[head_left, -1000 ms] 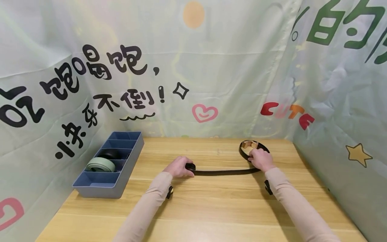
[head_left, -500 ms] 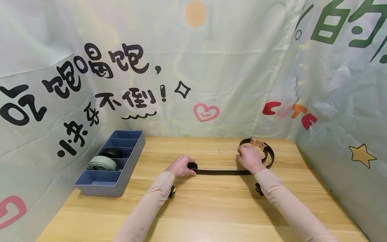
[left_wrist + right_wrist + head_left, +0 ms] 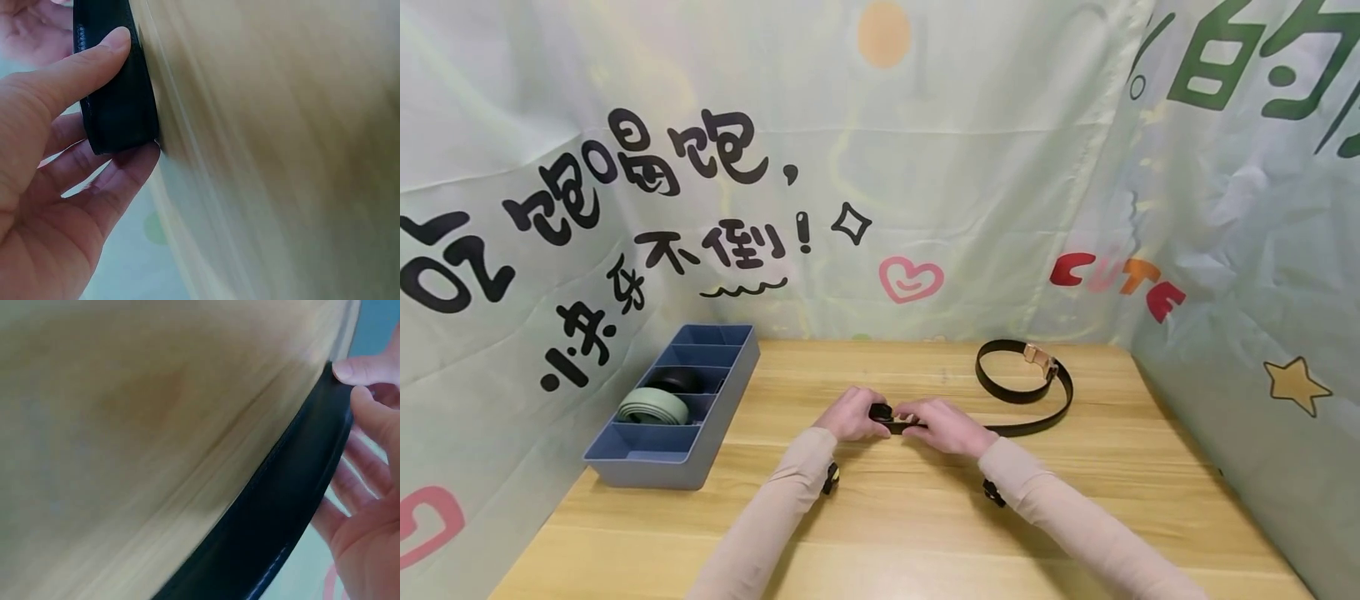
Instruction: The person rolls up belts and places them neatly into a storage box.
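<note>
A black belt (image 3: 1026,429) stands on its edge on the table, its far part curving into a loop with a gold buckle (image 3: 1039,358) at the back right. In the head view my left hand (image 3: 852,414) grips the small rolled end of the belt, and the left wrist view shows the thumb on one face of the black coil (image 3: 122,106) and fingers behind it. Close beside it, my right hand (image 3: 951,427) holds the strap (image 3: 281,481) between thumb and fingers. The right fingertips are partly hidden behind the belt.
On the left of the wooden table (image 3: 895,533) is a blue-grey divided tray (image 3: 692,467). A rolled pale green belt (image 3: 652,407) and a rolled black belt (image 3: 674,379) sit in its compartments. Printed cloth walls (image 3: 970,192) enclose the back and sides.
My right hand has moved left from the looped part, along the strap, to beside my left hand. The buckle loop now lies free at the back right. My left hand stays nearly in place.
</note>
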Tool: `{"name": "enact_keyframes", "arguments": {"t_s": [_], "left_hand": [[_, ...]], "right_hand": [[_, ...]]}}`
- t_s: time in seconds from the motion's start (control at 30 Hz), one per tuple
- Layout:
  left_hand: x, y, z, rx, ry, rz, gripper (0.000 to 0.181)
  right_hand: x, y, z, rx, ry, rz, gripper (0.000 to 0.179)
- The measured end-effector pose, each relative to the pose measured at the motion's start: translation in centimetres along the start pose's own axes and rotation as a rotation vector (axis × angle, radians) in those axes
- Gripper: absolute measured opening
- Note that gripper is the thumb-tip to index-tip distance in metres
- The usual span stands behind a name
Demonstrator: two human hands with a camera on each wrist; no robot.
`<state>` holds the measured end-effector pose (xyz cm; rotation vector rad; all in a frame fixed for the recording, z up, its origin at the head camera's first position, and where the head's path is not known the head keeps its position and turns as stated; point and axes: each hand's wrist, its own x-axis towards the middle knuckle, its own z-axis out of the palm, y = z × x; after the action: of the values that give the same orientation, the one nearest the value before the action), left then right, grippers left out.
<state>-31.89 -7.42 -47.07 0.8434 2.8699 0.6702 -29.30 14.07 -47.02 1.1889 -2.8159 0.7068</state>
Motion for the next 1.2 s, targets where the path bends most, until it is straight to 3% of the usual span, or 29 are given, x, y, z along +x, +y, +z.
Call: {"name": "enact_keyframes", "arguments": {"t_s": [0.13,0.4,0.6,0.7,0.9,1.2], "left_hand": [[0.3,0.3,0.1,-0.005,-0.010,0.014,0.034],[0.4,0.6,-0.1,-0.061,-0.049,0.028,0.039],[0.2,1.1,0.3,0.045,-0.006,-0.001,0.033],[0.0,1.3,0.7,0.089,0.019,0.003,0.035],[0.0,1.4,0.9,0.066,0.005,0.037,0.028],[0.3,1.6,1.2,0.026,0.002,0.029,0.027]], "right_hand": [[0.6,-0.2,0.1,-0.095,-0.017,-0.061,0.030],[1.2,0.3,0.0,-0.166,-0.024,-0.113,0.012],[1.2,0.0,0.4,-0.211,0.022,-0.182,0.006],[1.0,0.0,0.6,-0.222,0.021,-0.176,0.006],[0.8,0.1,0.8,-0.228,0.021,-0.191,0.011],[0.7,0.4,0.4,-0.160,-0.035,-0.181,0.021]]}}
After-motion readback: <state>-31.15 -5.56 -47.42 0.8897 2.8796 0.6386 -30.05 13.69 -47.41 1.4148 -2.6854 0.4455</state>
